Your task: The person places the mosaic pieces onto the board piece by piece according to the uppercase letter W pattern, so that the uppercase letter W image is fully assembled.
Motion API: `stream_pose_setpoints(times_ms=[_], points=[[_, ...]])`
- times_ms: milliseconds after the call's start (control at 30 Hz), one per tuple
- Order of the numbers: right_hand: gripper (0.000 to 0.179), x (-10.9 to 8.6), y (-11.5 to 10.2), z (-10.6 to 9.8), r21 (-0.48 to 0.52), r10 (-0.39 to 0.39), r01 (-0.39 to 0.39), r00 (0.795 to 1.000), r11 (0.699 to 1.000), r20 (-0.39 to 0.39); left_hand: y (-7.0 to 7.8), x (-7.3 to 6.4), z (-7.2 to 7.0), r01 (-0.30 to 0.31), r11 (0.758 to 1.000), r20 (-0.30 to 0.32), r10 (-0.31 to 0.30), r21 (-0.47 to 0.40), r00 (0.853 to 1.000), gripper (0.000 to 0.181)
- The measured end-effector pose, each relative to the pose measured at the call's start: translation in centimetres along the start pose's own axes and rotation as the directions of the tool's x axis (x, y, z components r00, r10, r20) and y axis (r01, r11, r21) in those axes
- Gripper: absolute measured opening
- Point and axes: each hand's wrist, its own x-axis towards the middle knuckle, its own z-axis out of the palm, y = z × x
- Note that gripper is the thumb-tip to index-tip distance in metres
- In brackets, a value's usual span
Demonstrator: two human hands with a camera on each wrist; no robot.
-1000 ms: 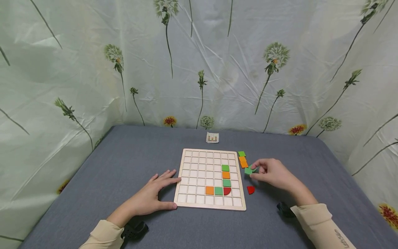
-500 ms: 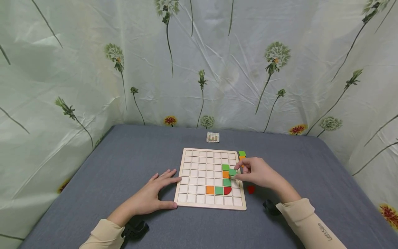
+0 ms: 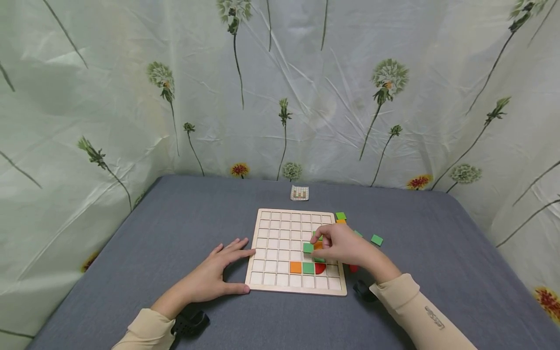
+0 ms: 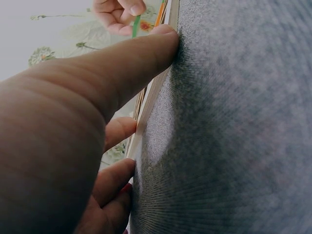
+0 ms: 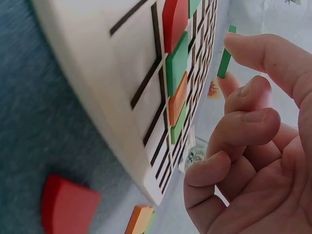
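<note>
A pale wooden grid board [image 3: 271, 256] lies on the table, with several green, orange and red tiles set in its cells. My right hand [image 3: 343, 245] pinches a green square tile [image 3: 308, 248] between thumb and finger. That tile [image 5: 226, 52] hangs above the board, apart from it, in the right wrist view. My left hand [image 3: 210, 274] is spread at the board's left side, its thumb and fingertips touching the edge. A red quarter-round tile [image 5: 175, 22] sits in the board near a green tile [image 3: 308, 268] and an orange tile [image 3: 295, 267].
To the right of the board lie loose tiles, among them a light green one [image 3: 341, 216], a green one [image 3: 376, 239] and a red quarter-round one [image 5: 68, 207]. A small card with a printed grid [image 3: 299, 193] lies behind the board. Flowered cloth [image 3: 262, 97] hangs behind the table.
My right hand has lifted the green tile from the loose pieces and carried it left over the board. A green tile formerly hidden now shows at the right. The left hand stays put.
</note>
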Motion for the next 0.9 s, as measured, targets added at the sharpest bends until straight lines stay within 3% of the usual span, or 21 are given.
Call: stream_pose_setpoints(times_ms=[233, 567, 900], points=[[0.018, 0.8, -0.7, 0.8, 0.001, -0.041, 0.041, 0.998, 0.999, 0.043, -0.1, 0.0, 0.0, -0.001, 1.0, -0.004, 0.001, 0.0, 1.0, 0.084], [0.017, 1.5, -1.0, 1.7, 0.005, 0.0, 0.0, 0.996, 1.0, 0.085, -0.1, 0.1, 0.2, -0.013, 1.0, 0.001, 0.013, 0.004, 1.0, 0.083], [0.016, 1.8, -0.8, 2.0, 0.014, -0.018, 0.016, 0.995, 1.0, 0.103, -0.4, 0.1, 0.2, -0.027, 1.0, -0.016, 0.028, 0.01, 0.999, 0.083]])
